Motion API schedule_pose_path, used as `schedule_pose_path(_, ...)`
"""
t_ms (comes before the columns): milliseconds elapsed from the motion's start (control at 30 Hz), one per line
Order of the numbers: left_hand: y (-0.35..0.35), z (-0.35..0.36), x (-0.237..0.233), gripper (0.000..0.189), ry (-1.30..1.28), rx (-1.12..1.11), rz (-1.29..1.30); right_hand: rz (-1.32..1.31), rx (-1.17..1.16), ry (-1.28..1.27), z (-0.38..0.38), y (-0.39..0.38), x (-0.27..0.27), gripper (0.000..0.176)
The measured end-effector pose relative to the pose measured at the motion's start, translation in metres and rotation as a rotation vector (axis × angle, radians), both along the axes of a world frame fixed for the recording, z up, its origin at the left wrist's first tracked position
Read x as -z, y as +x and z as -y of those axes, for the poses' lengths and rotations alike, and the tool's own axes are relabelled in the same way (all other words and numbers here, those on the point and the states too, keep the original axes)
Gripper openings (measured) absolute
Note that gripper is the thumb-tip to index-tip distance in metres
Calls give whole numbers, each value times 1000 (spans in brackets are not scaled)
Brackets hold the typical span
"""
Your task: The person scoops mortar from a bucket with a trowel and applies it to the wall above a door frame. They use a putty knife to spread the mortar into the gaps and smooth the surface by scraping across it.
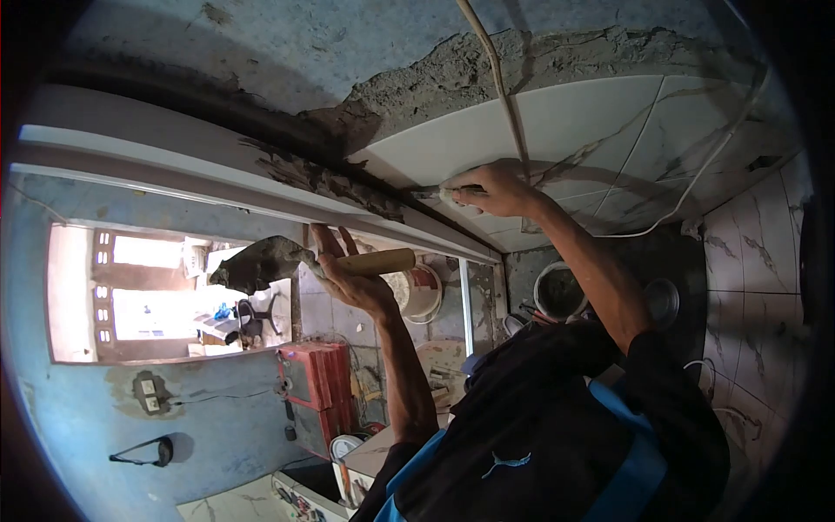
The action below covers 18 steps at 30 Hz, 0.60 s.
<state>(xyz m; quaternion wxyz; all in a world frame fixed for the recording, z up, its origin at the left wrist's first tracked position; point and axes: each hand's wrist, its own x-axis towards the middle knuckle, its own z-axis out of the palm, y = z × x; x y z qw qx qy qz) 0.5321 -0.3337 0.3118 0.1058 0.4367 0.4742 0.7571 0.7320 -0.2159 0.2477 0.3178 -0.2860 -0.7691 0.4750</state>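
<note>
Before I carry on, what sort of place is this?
Probably a room under renovation: rough mortar edges the tiles, and the left hand holds a trowel.

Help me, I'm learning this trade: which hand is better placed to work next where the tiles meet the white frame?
Likely the right hand: it holds a small tool close to the edge of the tiles beside the white frame. The left hand is occupied with a larger trowel, farther from that edge.
</note>
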Motion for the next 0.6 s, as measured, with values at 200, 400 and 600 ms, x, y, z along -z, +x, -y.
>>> schedule_pose_path(200, 4, -1, -5, 55, 0, 30, 9, -8, -30, -20, 1, -27, 6, 31)
schedule_pose_path(400, -1, 3, -6, 52, 28, 64, 111, -78, -107, -223, 15, 26, -14, 36)
schedule_pose_path(600, 5, 66, 27, 36, -212, -55, 249, -216, -13, -160, 79, 43, -44, 35)
